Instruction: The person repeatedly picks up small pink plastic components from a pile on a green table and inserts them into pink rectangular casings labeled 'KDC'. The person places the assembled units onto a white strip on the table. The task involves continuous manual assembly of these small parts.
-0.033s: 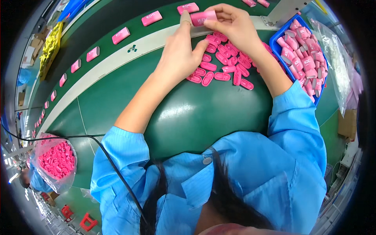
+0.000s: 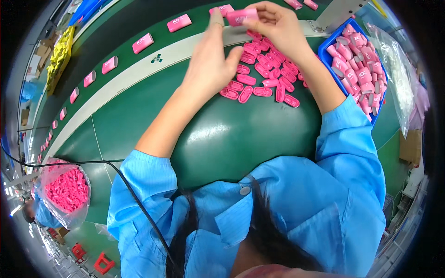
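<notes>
A pink oval plastic sleeve [image 2: 242,17] with white print is pinched between the thumb and fingers of my right hand [image 2: 278,28], over the far rail. My left hand [image 2: 208,55] is open, its fingers stretched away from me and its thumb apart. Its index fingertip overlaps another pink sleeve [image 2: 224,9] on the belt; I cannot tell whether they touch. Below my hands, several loose flat pink oval parts [image 2: 262,91] lie scattered on the green table [image 2: 232,139].
A green belt [image 2: 121,52] carries a spaced row of pink sleeves along a pale rail [image 2: 125,74]. At right stands a blue bin [image 2: 327,56] full of pink sleeves [image 2: 364,74]. A clear bag [image 2: 83,208] of pink parts sits at left. A black cable [image 2: 134,194] crosses my left sleeve.
My right hand has risen slightly with the pink sleeve. My left hand has shifted a little left and away from me, and looks blurred by motion.
</notes>
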### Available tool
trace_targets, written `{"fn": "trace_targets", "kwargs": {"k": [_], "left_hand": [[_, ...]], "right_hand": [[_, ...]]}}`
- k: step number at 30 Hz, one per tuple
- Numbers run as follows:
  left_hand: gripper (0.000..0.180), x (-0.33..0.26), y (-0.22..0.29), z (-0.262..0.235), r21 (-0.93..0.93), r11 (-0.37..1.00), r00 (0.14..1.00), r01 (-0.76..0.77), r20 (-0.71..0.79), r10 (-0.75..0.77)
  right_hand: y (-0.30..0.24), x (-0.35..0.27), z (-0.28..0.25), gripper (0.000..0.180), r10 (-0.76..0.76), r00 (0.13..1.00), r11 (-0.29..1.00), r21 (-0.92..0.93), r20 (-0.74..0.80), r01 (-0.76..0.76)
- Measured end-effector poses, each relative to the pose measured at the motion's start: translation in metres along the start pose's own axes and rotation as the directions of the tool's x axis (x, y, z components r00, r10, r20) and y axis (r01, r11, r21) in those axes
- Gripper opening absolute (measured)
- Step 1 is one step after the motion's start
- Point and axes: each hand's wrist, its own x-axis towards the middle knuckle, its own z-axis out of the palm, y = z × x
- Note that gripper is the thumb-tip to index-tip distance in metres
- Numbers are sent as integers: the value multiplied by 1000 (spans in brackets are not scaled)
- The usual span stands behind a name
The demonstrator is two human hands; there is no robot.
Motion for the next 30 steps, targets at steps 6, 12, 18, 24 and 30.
{"fn": "trace_targets", "kwargs": {"k": [6,12,18,24,30], "left_hand": [[15,10,0,-22,-64,998,922,19,388,7],[15,2,6,-21,59,995,863,-85,504,44],[23,-1,6,-15,-10,1000,896,-4,444,8],[30,14,0,-16,-303,818,799,488,532,-280],[29,12,-16,-9,-713,423,824,558,416,-386]], "right_hand": [[46,62,-61,22,150,971,898,-385,-186,-212],[44,90,-93,31,-87,937,370,-884,-338,-285],[39,89,-95,26,21,931,211,-908,-365,-361],[9,34,-68,23,-31,997,932,-359,65,52],[-6,-15,-8,19,9,990,997,-76,140,2]]}}
